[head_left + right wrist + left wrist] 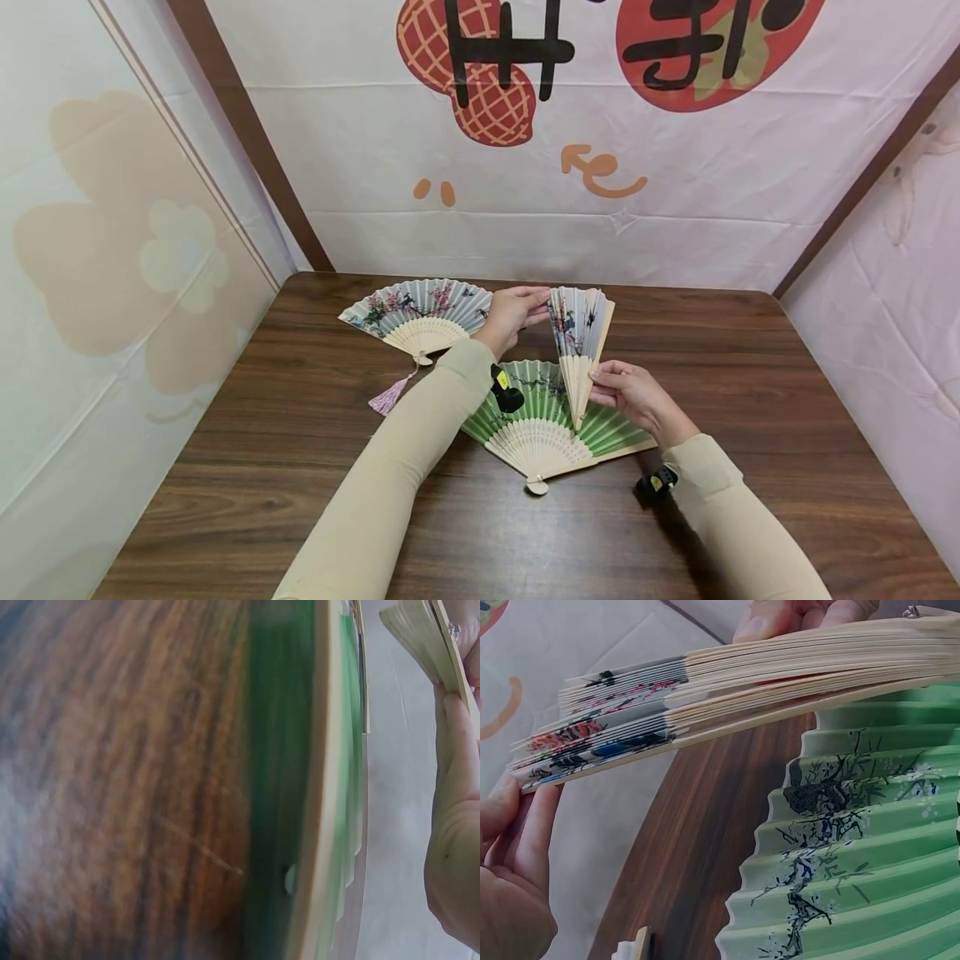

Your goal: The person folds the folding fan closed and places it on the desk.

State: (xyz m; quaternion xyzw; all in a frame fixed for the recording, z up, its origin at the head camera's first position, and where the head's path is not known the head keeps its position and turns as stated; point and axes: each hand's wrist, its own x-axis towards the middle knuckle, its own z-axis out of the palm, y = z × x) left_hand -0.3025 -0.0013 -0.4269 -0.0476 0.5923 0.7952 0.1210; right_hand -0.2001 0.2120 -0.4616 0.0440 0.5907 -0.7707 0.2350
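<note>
Between both hands a partly folded folding fan [582, 329] stands up, grey with a flower print and pale wooden ribs. My left hand [512, 318] pinches its outer edge at the upper left; the left wrist view shows thumb and fingers on the end of the pleats. Lower down, my right hand [636, 395] grips the fan's ribs from the right side. Beneath it a spread green fan [536, 446] with dark branch print lies on the table, partly covered by the held fan and the left wrist. In the right wrist view the held fan's ribs [427, 637] show at the top.
A second grey flowered fan [423, 310] lies spread behind the left forearm, with a pink tassel [392, 395] hanging toward the front. The dark wooden table [300, 467] ends at a printed cloth wall [360, 167] behind; more cloth walls stand at both sides.
</note>
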